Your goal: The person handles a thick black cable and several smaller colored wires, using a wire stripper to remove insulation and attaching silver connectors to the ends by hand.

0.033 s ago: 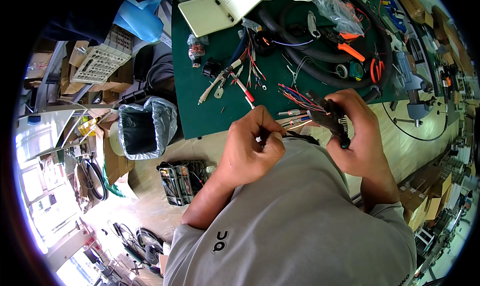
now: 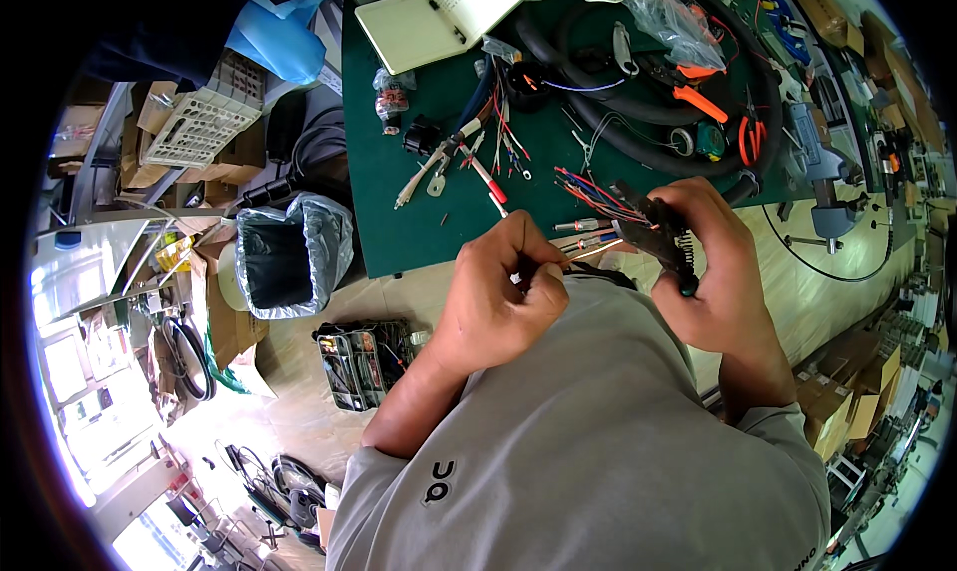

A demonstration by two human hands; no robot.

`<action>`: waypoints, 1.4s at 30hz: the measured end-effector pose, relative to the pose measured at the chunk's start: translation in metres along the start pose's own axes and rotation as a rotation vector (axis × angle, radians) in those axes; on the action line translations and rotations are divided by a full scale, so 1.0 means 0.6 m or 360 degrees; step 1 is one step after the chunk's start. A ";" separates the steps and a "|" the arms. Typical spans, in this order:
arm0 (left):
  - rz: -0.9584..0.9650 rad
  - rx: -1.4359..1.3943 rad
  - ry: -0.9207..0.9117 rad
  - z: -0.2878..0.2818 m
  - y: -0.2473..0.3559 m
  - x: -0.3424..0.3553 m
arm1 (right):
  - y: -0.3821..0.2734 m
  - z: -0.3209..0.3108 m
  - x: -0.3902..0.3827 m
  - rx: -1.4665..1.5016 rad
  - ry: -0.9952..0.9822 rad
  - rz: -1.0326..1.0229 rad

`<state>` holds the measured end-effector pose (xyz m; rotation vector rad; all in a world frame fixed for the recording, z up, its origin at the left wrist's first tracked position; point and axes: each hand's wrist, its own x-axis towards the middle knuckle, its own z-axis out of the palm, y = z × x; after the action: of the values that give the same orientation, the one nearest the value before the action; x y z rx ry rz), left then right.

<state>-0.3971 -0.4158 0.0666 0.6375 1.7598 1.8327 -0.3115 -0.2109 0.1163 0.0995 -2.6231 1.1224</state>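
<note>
My left hand [image 2: 505,292] is closed in a pinch on a thin wire [image 2: 588,256] that runs right toward the pliers. What its fingertips cover is hidden. My right hand [image 2: 713,262] wraps round black spring-loaded pliers [image 2: 658,237], held above the table's near edge. Beside their jaws is a bundle of thin red, blue and dark wires [image 2: 598,194]. Thicker stripped cable ends [image 2: 583,226] lie between the two hands. A slim red-and-white piece [image 2: 488,180] slants down to just behind my left knuckles; whether the hand touches it, I cannot tell.
On the green table [image 2: 399,242] lie a cable with fanned-out wires [image 2: 469,127], an open notebook [image 2: 439,17], a coiled black hose [image 2: 638,152] and orange-handled pliers [image 2: 750,137]. A lined bin [image 2: 329,262] and a tool crate [image 2: 364,367] stand on the floor at left.
</note>
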 end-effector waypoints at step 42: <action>0.0452 0.0598 0.0031 -0.006 0.021 -0.001 | -0.027 -0.042 0.003 0.0398 0.0225 0.0357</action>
<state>-0.3996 -0.4196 0.0789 1.0652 2.1397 1.6941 -0.3048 -0.2038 0.1448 -0.2203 -2.4036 1.4718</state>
